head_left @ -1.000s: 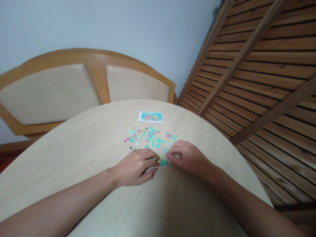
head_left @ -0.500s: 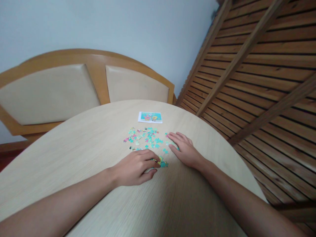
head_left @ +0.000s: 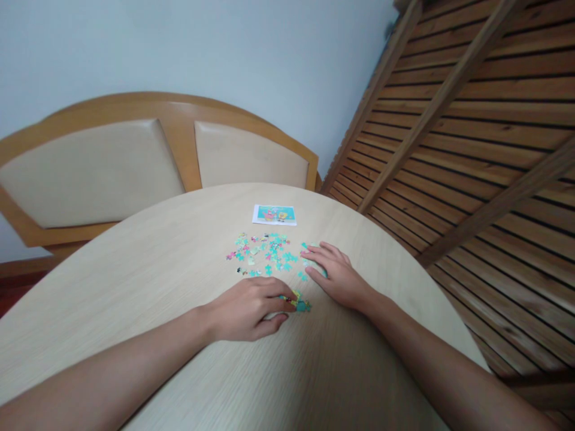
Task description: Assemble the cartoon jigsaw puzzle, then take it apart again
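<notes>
My left hand (head_left: 251, 306) reaches in from the left, thumb apart from the fingers. Its fingertips rest on a small joined patch of jigsaw puzzle (head_left: 303, 306) in yellow and teal, partly hidden beneath them. To the right, my right hand (head_left: 336, 274) lies low over the table with its fingers spread. A few teal and pale puzzle pieces (head_left: 305, 246) lie at and under its fingertips. Beyond my left hand are many loose jigsaw pieces (head_left: 275, 245), teal, pale green and pink. One teal piece (head_left: 302, 276) sits between the two hands.
Behind the pieces lies a picture sheet (head_left: 275, 215) with a pink and a yellow cartoon figure on teal. Everything rests on a round pale wooden table (head_left: 188, 239). A padded wooden bench back (head_left: 179, 143) stands beyond it, and a slatted wooden wall (head_left: 471, 149) rises at the right.
The joined patch has shifted slightly right and toward me under my left fingers. My right fingers have moved a little over the pieces there; a pink spot at their tips no longer shows.
</notes>
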The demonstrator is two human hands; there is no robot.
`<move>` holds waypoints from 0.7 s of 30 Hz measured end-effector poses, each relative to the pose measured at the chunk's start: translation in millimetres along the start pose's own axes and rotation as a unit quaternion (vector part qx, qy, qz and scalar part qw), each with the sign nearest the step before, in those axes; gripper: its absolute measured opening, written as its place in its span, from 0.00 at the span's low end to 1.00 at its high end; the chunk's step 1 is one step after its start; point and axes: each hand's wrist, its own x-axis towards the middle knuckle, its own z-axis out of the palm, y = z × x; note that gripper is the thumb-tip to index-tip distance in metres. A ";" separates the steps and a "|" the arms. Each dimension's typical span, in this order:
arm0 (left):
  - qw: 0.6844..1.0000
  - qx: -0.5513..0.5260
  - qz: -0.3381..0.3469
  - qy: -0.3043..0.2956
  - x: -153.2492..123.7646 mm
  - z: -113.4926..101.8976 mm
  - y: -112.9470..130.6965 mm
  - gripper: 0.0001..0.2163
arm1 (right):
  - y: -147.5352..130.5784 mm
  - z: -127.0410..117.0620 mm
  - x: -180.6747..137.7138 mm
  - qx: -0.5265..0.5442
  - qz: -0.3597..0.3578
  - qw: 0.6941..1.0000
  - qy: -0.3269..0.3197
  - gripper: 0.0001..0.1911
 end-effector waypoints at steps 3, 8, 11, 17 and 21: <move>1.000 -0.005 0.006 0.002 -0.3 0.5 -0.1 0.12 | -1.6 -0.2 -0.5 0.004 -0.008 1.000 -0.008 0.23; 0.999 0.011 -0.022 0.028 1.2 -0.7 -0.5 0.11 | -5.6 -0.2 -1.6 0.018 -0.071 0.997 -0.035 0.24; 0.995 0.045 -0.067 0.065 1.9 -0.2 -2.1 0.11 | -7.8 -1.7 -2.4 0.018 -0.092 0.994 -0.050 0.24; 0.980 0.090 -0.158 0.083 -0.1 3.6 -7.5 0.11 | -7.7 -4.5 -2.6 0.027 -0.097 0.993 -0.054 0.24; 0.974 0.101 -0.180 0.097 1.5 4.6 -9.6 0.11 | -0.7 -1.1 1.1 0.044 -0.102 0.993 -0.027 0.21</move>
